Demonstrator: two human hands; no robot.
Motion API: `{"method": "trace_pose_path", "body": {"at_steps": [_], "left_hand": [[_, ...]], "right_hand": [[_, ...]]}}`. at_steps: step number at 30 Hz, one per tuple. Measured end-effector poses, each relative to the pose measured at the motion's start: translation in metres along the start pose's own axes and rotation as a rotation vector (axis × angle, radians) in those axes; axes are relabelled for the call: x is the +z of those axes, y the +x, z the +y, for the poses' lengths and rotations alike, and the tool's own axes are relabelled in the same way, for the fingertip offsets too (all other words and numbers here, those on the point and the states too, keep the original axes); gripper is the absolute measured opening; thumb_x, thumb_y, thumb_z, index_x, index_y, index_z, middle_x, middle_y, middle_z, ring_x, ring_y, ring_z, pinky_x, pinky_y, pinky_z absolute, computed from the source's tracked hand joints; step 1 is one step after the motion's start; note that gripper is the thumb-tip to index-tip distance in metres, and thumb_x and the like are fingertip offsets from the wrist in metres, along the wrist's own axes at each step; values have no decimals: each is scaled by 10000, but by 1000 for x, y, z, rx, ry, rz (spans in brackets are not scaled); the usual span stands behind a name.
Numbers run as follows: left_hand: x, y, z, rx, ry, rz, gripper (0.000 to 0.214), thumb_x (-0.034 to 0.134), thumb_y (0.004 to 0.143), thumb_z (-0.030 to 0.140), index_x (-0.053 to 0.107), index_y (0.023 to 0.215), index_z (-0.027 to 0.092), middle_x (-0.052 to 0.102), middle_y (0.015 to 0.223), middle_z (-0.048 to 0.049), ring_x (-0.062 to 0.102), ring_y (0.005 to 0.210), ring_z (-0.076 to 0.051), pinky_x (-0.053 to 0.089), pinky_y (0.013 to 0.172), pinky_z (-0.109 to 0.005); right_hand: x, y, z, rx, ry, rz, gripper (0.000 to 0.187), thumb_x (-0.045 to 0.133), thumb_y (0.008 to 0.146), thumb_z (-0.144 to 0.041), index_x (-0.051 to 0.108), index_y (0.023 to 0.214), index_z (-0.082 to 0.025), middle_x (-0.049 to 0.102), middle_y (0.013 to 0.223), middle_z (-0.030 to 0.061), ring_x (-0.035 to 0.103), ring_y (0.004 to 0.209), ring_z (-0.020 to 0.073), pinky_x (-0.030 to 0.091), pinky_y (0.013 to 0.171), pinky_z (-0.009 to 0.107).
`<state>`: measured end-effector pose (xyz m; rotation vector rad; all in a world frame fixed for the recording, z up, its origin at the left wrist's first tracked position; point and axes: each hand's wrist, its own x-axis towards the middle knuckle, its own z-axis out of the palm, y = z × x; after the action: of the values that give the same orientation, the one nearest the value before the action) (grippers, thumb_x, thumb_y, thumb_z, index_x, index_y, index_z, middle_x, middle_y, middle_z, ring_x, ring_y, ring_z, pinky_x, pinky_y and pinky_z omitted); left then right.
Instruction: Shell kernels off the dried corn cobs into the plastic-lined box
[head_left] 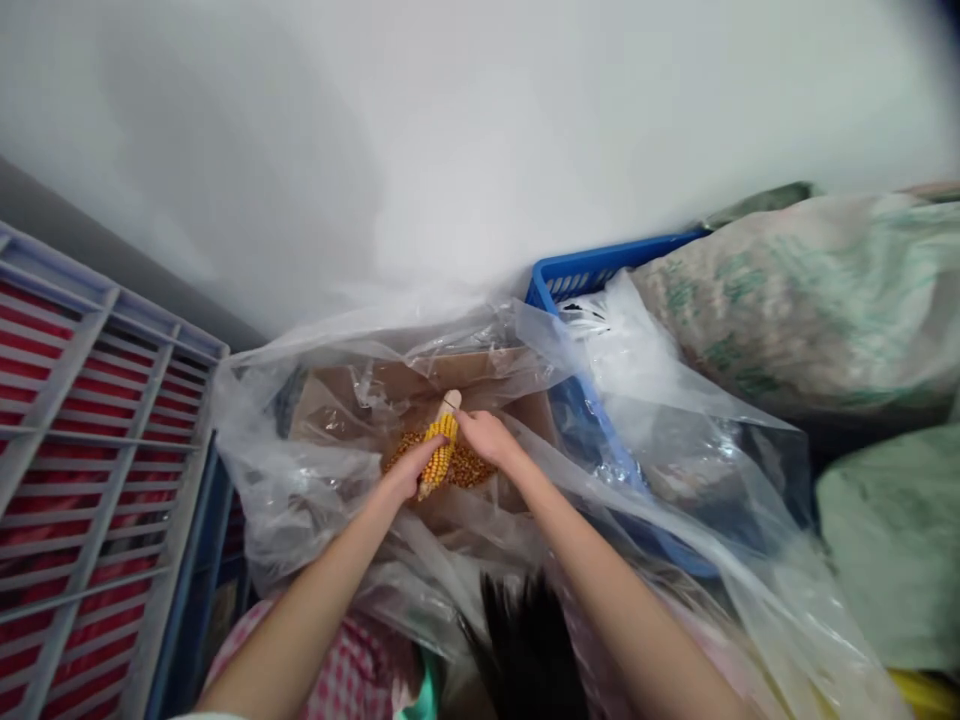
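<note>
Left hand (414,470): fingers clamped on corn cob (439,452)
Right hand (487,438): fingers together against cob
Risk: a slipping cob could scatter kernels (469,468) into plastic (315,480)

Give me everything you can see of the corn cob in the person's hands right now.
The dried corn cob is short, with tight rows of glossy yellow-orange kernels along most of its length and a bare end, pale and woody-looking, pointing up and away. It sits tilted, not upright, over a heap of loose kernels in a cardboard box lined with clear plastic. The left hand wraps its lower part, and the right hand touches its upper part. Whether it touches the heap cannot be told.
</note>
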<state>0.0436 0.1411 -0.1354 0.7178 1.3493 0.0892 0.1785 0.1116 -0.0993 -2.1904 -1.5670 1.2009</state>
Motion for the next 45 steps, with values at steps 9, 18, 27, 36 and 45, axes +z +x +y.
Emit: {"method": "trace_pose_path", "body": {"at_steps": [9,18,27,36,45], "left_hand": [[17,-90,12,38,-144,-79,498,417,797,579,557,981,138,645,676,-48,582,462,-126,479,440,-223],[23,-93,8,86,-191,-66,485,388,813,565,572,950,137,632,637,-40,569,427,-123,457,398,-212],[24,-91,4,236,-37,24,481,458,794,548,538,1069,161,646,753,-49,577,448,-120,454,381,-216],[25,-94,4,206,-53,-35,541,423,787,592,534,1086,155,636,674,-41,563,418,-118,438,373,-207],[27,-96,6,234,-40,-32,508,396,810,572,535,1051,147,622,670,-41,557,423,-115,443,378,-208]], "right_hand": [[-30,-93,12,-74,448,219,256,359,867,-366,530,856,-176,620,753,16,541,650,119,368,610,220],[-42,-109,13,-98,29,210,315,304,895,-384,587,879,-247,640,711,6,581,644,153,286,576,238],[-45,-111,12,-82,136,183,315,361,865,-340,576,686,-196,617,646,14,538,584,119,299,568,221],[-48,-112,11,-69,267,204,312,389,836,-339,580,640,-188,594,628,8,502,563,113,294,548,221],[-50,-111,15,-65,307,164,325,396,821,-342,561,600,-169,491,536,-8,378,490,90,239,505,222]]}}
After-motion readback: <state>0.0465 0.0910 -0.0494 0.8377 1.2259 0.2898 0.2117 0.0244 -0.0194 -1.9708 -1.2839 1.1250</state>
